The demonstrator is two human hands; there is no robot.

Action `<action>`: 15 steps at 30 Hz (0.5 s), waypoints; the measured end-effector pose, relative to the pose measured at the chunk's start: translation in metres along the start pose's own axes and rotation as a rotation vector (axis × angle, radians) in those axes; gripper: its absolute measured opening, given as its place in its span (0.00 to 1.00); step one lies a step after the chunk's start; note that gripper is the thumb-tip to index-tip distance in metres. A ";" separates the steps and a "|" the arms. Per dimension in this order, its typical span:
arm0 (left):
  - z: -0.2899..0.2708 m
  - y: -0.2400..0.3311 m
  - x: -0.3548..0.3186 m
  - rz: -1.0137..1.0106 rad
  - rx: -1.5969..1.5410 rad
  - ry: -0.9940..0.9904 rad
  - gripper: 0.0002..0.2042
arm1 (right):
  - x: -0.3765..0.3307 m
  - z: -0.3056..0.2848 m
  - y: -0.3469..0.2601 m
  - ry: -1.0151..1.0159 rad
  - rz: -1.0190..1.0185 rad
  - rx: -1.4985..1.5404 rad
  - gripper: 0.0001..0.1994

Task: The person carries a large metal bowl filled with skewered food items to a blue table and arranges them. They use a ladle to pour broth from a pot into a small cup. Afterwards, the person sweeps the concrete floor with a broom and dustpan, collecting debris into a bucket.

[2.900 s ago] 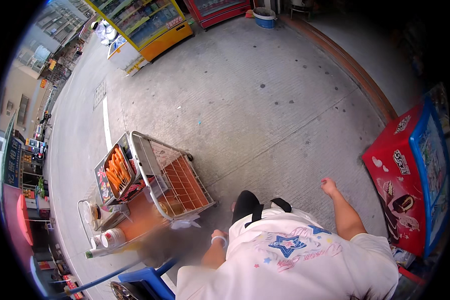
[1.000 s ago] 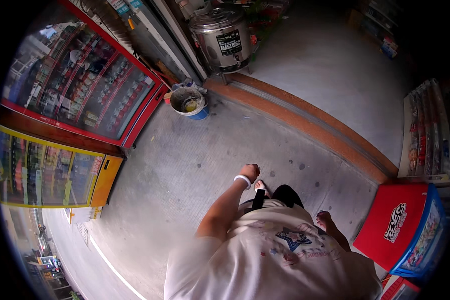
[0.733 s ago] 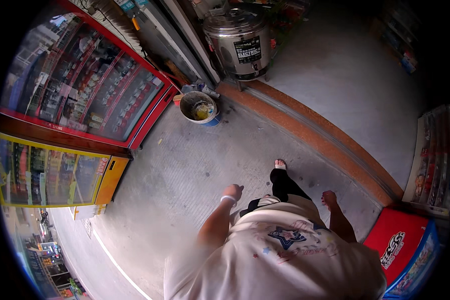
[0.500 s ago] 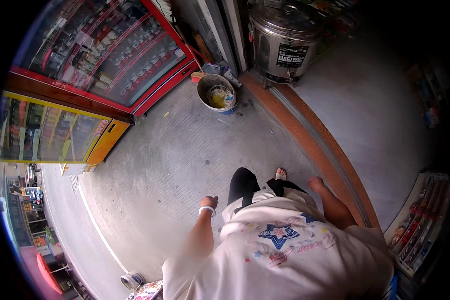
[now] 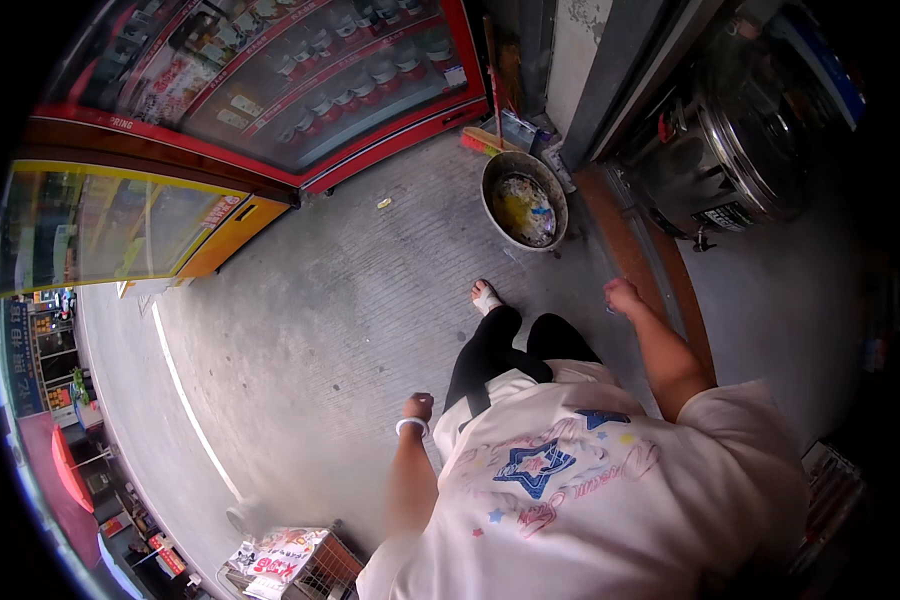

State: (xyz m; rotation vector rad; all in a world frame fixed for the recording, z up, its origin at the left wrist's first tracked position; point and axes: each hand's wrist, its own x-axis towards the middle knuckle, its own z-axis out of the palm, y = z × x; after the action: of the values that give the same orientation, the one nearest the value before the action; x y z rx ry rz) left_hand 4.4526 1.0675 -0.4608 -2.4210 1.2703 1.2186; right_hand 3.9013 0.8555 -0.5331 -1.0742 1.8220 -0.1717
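Observation:
My left hand (image 5: pixel 417 406), with a white band at the wrist, hangs at my left side over the grey pavement, its fingers curled and nothing showing in them. Farther forward on the right, my right hand (image 5: pixel 622 296) is held out with its fingers closed. A tiny bluish spot shows under those fingers, too small to name. The nearest thing ahead of it is a round bucket (image 5: pixel 489 190) with yellowish and whitish waste inside. One foot in a light sandal (image 5: pixel 486 298) is forward between the hands.
A red-framed drinks fridge (image 5: pixel 390 135) and a yellow-framed fridge (image 5: pixel 232 238) stand at the left. A broom (image 5: pixel 482 140) leans behind the bucket. To the right are a raised brown threshold (image 5: pixel 670 262) and a large steel urn (image 5: pixel 715 170). A wire crate (image 5: pixel 332 568) sits at lower left.
I have stepped forward, and the bucket, fridges and urn are nearer. The view has turned slightly right. My right hand has swung forward, and the other foot is now in front.

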 end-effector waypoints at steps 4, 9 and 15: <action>-0.141 0.075 0.122 0.030 -0.282 0.379 0.13 | 0.001 0.045 -0.158 -0.178 -0.328 -0.158 0.13; -0.245 0.202 0.213 0.107 -0.459 0.203 0.12 | 0.061 0.041 -0.241 -0.238 -0.390 0.010 0.12; -0.266 0.405 0.289 0.461 -0.373 0.037 0.14 | 0.186 0.002 -0.349 -0.205 -0.154 0.389 0.14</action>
State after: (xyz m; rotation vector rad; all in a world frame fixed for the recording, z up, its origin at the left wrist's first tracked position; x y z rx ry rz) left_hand 4.3997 0.5090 -0.4021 -2.4734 1.8299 1.6639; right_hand 4.0853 0.5112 -0.4710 -0.9167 1.4481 -0.4706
